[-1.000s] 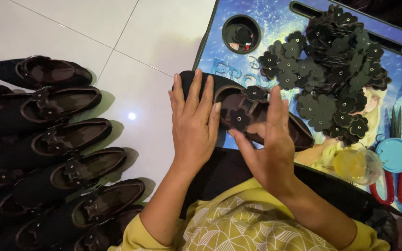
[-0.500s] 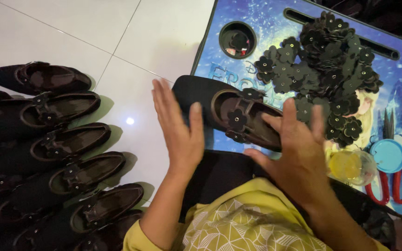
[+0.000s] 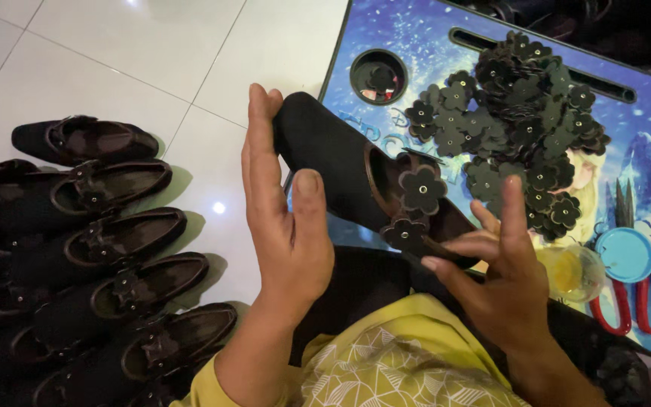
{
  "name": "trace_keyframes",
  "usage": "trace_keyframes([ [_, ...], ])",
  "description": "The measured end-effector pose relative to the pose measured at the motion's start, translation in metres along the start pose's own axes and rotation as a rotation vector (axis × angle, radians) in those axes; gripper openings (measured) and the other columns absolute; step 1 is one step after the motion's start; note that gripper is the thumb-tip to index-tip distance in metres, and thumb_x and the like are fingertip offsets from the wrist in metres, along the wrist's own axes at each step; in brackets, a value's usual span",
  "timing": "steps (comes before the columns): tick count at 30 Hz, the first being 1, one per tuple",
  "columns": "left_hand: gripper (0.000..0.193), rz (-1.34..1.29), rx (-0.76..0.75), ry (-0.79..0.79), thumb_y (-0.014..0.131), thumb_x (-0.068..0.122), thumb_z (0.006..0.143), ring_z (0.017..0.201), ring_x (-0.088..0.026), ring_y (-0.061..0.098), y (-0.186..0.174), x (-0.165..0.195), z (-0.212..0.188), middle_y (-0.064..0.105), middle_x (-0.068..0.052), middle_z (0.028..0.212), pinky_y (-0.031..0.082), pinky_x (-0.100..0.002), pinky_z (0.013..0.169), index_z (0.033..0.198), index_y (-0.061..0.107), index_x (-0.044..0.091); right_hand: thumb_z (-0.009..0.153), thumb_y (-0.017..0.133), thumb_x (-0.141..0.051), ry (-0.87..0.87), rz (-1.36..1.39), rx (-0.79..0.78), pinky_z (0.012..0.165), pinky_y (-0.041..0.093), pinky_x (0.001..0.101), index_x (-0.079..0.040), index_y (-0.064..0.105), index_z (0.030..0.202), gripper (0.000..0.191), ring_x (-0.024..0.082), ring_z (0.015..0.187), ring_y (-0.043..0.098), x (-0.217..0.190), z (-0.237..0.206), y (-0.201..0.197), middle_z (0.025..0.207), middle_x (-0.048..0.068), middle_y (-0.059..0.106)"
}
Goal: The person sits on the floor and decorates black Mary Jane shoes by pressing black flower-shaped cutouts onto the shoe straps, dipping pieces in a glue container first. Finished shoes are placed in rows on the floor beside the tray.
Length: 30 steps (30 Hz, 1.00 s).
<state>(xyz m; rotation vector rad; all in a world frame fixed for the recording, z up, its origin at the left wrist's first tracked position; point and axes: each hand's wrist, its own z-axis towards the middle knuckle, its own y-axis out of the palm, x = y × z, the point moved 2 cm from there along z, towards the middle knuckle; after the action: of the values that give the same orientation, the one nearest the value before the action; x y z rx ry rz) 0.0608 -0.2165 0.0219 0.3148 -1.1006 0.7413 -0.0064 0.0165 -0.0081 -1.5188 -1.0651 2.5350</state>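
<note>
Head view: a black shoe (image 3: 356, 177) with two flower trims is held above the lap, toe pointing up-left. The left hand (image 3: 284, 218) is laid flat against its toe end, fingers extended. The right hand (image 3: 502, 283) supports the heel end, fingers spread loosely. Loose dark flowers (image 3: 521, 113) are piled on the blue tray (image 3: 416, 30). Finished shoes (image 3: 114, 249) are lined up on the tiled floor (image 3: 114, 60).
</note>
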Motion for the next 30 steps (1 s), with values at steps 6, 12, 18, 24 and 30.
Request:
trace_keyframes([
  [6,0.058,-0.064,-0.04,-0.009,0.04,0.038,0.125,0.15,-0.02,0.039,0.011,0.004,-0.001,0.037,-0.012,0.163,0.029,-0.03,0.127,0.168,0.019,0.005,0.08,0.083,0.001,0.002,-0.071,0.032,0.125,0.041,0.0533,-0.001,0.007,0.165,0.114,0.016,0.089,0.075,-0.001,-0.009,-0.009,0.089,0.004,0.074],
  [12,0.059,-0.244,-0.022,-0.067,0.04,0.04,0.125,0.14,-0.015,0.046,0.029,-0.032,0.012,0.042,-0.012,0.164,0.038,-0.023,0.118,0.167,0.024,0.004,0.084,0.086,-0.004,-0.181,-0.224,0.087,0.112,0.051,0.0403,0.002,0.012,0.161,0.107,0.014,0.092,0.072,0.003,-0.022,0.001,0.093,0.003,0.074],
  [18,0.069,-0.771,0.133,-0.147,0.051,0.046,0.113,0.122,-0.017,0.057,0.03,-0.054,0.007,0.05,-0.011,0.141,0.049,-0.025,0.093,0.162,0.029,0.001,0.08,0.088,-0.004,-0.335,-0.566,0.073,0.096,0.052,0.0412,-0.003,0.057,0.116,0.047,0.021,0.078,0.066,0.012,-0.03,0.007,0.089,0.002,0.073],
  [24,0.071,-0.828,0.237,-0.049,0.063,0.048,0.111,0.116,-0.018,0.055,0.024,-0.062,-0.007,0.049,-0.007,0.123,0.05,-0.031,0.105,0.155,0.037,-0.002,0.086,0.085,-0.003,-0.509,-0.706,0.135,0.1,0.044,0.0396,-0.007,0.056,0.116,0.043,0.015,0.084,0.069,0.02,-0.033,0.003,0.107,0.001,0.076],
  [30,0.072,-0.773,0.212,-0.124,0.06,0.05,0.11,0.114,-0.018,0.052,0.017,-0.072,-0.011,0.048,-0.008,0.122,0.045,-0.031,0.103,0.154,0.039,-0.004,0.08,0.088,-0.014,-0.407,-0.837,0.143,0.094,0.037,0.0368,-0.013,0.064,0.124,0.05,0.013,0.077,0.066,0.021,-0.034,0.005,0.09,-0.004,0.071],
])
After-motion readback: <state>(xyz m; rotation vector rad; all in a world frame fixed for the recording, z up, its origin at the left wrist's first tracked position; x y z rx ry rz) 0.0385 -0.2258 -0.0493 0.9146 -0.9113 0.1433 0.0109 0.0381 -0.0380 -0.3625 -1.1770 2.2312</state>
